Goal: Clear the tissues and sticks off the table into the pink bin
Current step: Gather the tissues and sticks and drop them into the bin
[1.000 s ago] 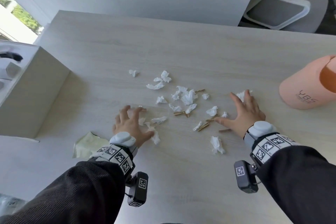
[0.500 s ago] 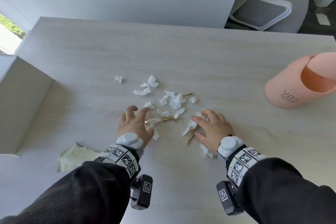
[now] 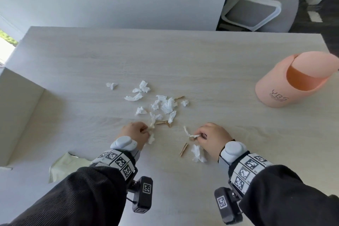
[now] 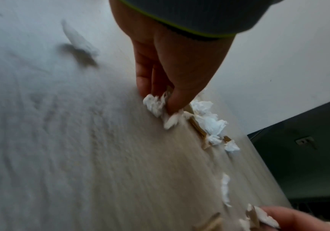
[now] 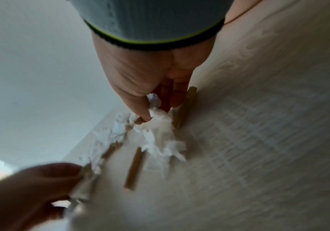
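left hand (image 3: 134,133) grip closed on tissue scraps (image 3: 151,138); right hand (image 3: 213,138) pinching tissue strip (image 3: 190,134). remaining tissues, sticks (image 3: 183,149) on surface (image 3: 220,71). advise gathering fuller handfuls before carrying to pink bin (image 3: 286,86), well right.

Both forearms, in dark sleeves with tagged wrist bands, reach forward side by side over the counter (image 3: 183,64). The left hand (image 3: 134,133) is curled knuckles-up, thumb and fingers pinching tissue scraps (image 4: 156,104). The right hand (image 3: 213,136), well apart from it, is likewise curled, pinching a tissue piece (image 5: 156,112).
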Action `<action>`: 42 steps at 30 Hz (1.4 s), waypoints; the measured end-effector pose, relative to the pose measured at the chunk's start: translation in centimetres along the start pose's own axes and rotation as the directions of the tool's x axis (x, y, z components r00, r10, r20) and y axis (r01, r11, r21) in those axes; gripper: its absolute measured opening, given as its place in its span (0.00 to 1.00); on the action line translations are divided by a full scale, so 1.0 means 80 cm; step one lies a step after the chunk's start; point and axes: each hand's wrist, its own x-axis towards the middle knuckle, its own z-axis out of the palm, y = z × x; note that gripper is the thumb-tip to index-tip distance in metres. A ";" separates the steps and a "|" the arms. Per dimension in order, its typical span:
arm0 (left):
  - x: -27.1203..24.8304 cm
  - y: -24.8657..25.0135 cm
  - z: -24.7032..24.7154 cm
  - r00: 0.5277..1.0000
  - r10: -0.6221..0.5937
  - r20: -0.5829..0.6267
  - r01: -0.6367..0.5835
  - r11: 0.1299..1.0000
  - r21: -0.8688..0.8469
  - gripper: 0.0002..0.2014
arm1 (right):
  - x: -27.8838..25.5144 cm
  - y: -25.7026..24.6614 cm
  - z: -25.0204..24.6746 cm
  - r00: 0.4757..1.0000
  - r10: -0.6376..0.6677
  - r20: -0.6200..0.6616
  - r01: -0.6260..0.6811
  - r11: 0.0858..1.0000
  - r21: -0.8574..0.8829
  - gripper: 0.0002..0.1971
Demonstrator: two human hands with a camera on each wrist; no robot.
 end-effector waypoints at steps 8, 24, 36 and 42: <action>-0.029 0.109 0.009 0.993 0.116 0.022 -0.092 0.881 -0.465 0.03 | -0.025 -0.020 -0.041 0.967 0.221 -0.129 -0.060 0.684 0.727 0.09; -0.051 0.294 0.036 0.928 0.283 0.244 0.058 0.537 -0.842 0.06 | -0.071 0.016 -0.121 0.857 0.425 -0.291 0.154 0.326 0.933 0.02; -0.037 0.345 0.054 0.811 0.363 0.460 0.232 0.522 -0.821 0.03 | -0.080 0.068 -0.167 0.788 0.415 -0.455 0.099 0.644 0.758 0.07; -0.032 0.349 0.056 0.850 0.341 0.401 0.147 0.579 -0.802 0.08 | -0.071 0.098 -0.205 0.717 0.407 -0.567 0.112 0.735 0.669 0.06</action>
